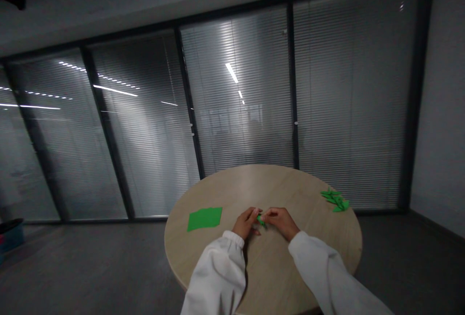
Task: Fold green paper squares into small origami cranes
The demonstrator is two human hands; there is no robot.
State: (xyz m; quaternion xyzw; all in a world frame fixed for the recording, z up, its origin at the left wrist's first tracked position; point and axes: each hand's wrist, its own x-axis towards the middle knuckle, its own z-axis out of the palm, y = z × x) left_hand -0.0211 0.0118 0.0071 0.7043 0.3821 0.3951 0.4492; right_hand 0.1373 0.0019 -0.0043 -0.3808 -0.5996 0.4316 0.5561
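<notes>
Both hands meet over the middle of a round wooden table (276, 184). My left hand (245, 223) and my right hand (279, 222) each pinch a small folded piece of green paper (260, 220) held between them just above the tabletop. White sleeves cover both forearms. A stack of flat green paper sheets (204, 218) lies on the table to the left of my left hand. A pile of several folded green paper pieces (336, 200) rests near the table's right edge, well away from my right hand.
Behind the table stands a glass wall with closed grey blinds (240, 112) and dark frames. Grey floor (90, 266) surrounds the table. A dark bin (10, 235) shows at the far left edge.
</notes>
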